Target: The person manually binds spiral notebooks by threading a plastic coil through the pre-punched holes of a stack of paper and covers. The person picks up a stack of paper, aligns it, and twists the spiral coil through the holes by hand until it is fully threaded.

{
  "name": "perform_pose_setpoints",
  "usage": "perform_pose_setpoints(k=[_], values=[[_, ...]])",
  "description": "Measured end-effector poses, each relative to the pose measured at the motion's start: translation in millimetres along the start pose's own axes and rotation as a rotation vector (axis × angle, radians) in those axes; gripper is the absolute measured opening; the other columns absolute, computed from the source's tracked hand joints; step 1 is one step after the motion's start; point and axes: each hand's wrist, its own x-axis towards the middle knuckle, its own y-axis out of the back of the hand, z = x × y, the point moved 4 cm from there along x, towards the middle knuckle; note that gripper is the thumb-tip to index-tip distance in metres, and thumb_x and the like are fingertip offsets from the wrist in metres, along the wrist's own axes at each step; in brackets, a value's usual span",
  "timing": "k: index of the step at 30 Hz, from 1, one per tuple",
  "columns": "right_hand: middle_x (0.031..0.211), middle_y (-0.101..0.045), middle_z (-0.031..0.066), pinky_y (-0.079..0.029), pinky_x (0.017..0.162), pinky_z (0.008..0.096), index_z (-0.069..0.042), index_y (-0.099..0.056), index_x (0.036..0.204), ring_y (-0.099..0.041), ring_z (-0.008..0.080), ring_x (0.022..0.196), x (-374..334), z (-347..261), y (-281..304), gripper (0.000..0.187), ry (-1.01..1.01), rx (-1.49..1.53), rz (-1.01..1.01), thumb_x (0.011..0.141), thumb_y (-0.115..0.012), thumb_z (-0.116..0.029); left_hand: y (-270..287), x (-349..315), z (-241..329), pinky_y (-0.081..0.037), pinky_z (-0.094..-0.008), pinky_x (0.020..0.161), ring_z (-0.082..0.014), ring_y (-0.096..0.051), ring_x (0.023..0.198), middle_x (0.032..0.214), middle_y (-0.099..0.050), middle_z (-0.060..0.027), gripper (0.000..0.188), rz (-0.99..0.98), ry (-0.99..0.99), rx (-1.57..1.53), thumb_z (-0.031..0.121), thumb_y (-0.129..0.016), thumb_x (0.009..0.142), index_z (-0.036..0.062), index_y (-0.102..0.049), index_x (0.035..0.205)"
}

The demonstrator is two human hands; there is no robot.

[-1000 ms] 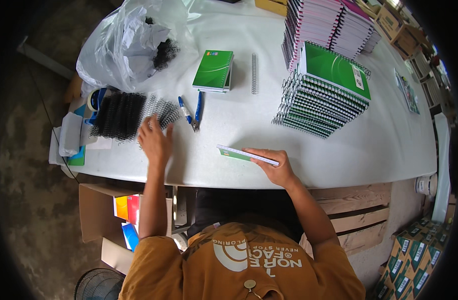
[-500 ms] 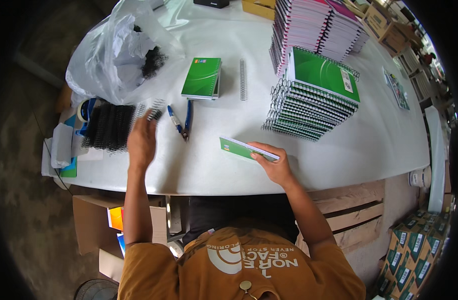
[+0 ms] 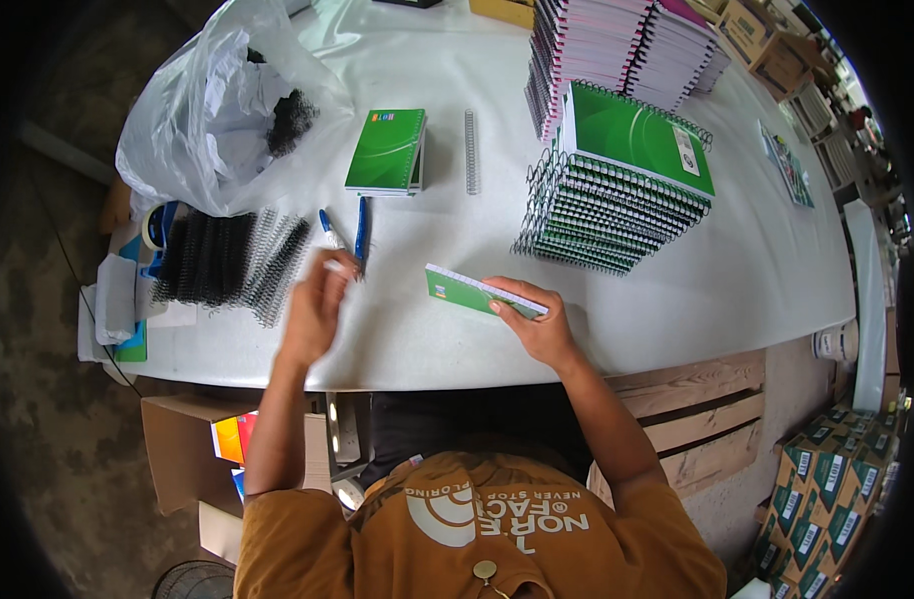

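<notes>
The green notebook [image 3: 455, 290] is in the right hand [image 3: 533, 319], pinched between thumb and fingers near its right end; its long axis slants from upper left to lower right over the table [image 3: 407, 349], free end toward the left. The left hand [image 3: 315, 307] lies left of that free end, apart from it, fingers curled; whether they grip anything cannot be told. The loose wire binding coils [image 3: 279, 255] lie just beyond and left of the left hand, the nearer of the two.
</notes>
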Motion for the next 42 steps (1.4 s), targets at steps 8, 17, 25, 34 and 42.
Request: perform_pose_setpoints(k=[8,17,25,34,42], values=[[0.105,-0.066,0.0095,-0.047,0.082,0.0245,-0.001,-0.061,0.113,-0.061,0.0127,0.092,0,-2,-2,0.029,0.018,0.01,-0.027,0.084,-0.059,0.002,-45,-5,2,-0.028,-0.0235,0.048,-0.0071,-0.031,0.051,0.055,-0.036,0.0016,0.036,-0.226,0.095,-0.043,0.03,-0.042,0.098,0.0019,-0.051,0.078],[0.101,-0.068,0.0092,-0.047,0.079,0.0231,-0.003,-0.063,0.112,-0.061,0.0104,0.086,1,-3,-2,0.028,0.029,0.016,-0.127,0.084,-0.06,0.001,-34,13,-4,-0.038,-0.0187,0.062,-0.0058,-0.045,0.071,0.09,-0.05,-0.002,0.011,-0.282,-0.238,-0.433,0.012,-0.059,0.089,0.0044,-0.052,0.085],[0.1,-0.067,0.0126,-0.049,0.074,0.0245,-0.003,-0.062,0.112,-0.064,0.0157,0.082,-5,-7,-8,0.03,0.023,-0.064,-0.108,0.083,-0.06,0.001,-30,7,46,-0.041,-0.0372,0.079,-0.0257,-0.054,0.092,0.102,-0.058,-0.0081,0.027,-0.29,-0.524,0.416,0.011,-0.072,0.073,0.0082,-0.059,0.096],[0.106,-0.065,0.0158,-0.051,0.078,0.0308,-0.002,-0.059,0.116,-0.065,0.0283,0.091,-26,-17,-27,0.034,0.218,-0.21,0.002,0.083,-0.057,0.004,-37,-18,68,-0.024,-0.0544,0.099,-0.04,-0.037,0.122,0.126,-0.047,-0.0194,0.066,0.155,-0.7,0.775,0.045,-0.072,0.068,0.0033,-0.052,0.116],[0.106,-0.064,0.0168,-0.052,0.076,0.0331,-0.002,-0.057,0.118,-0.065,0.0287,0.092,-46,-17,-47,0.044,0.225,-0.218,-0.012,0.076,-0.055,0.01,-66,-75,-7,0.003,-0.0621,0.104,-0.0513,-0.009,0.133,0.141,-0.022,-0.0336,0.11,0.229,-0.883,0.82,0.08,-0.038,0.073,-0.0115,-0.03,0.133]])
